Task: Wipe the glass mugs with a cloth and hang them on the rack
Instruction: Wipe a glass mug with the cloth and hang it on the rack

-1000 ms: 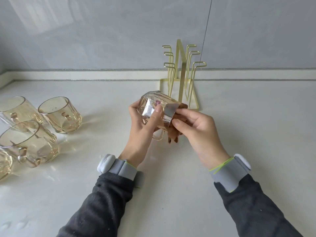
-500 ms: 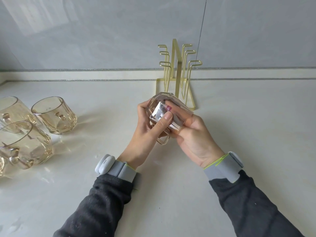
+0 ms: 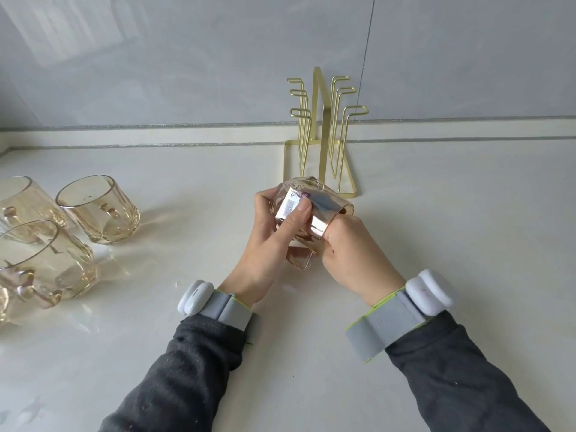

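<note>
An amber glass mug (image 3: 325, 213) lies on its side in both hands above the counter, its base toward the rack and its mouth toward my right. My left hand (image 3: 268, 244) grips its body, thumb pressed on a white label stuck to the glass. My right hand (image 3: 355, 254) has its fingers inside the mug's mouth with the thumb outside on the rim. The handle points down between my hands. No cloth shows. The gold wire rack (image 3: 324, 126) stands just behind the mug, all its hooks bare.
Three more amber glass mugs stand upright at the left: one (image 3: 99, 210) nearest the middle, one (image 3: 18, 201) behind it, one (image 3: 46, 263) in front. A fourth shows at the left edge. The pale counter (image 3: 452, 229) ends at a grey wall behind the rack.
The mug has been turned in my hands. My right hand moved from over the mug's side to having its fingers inside the mouth. The view shifted slightly.
</note>
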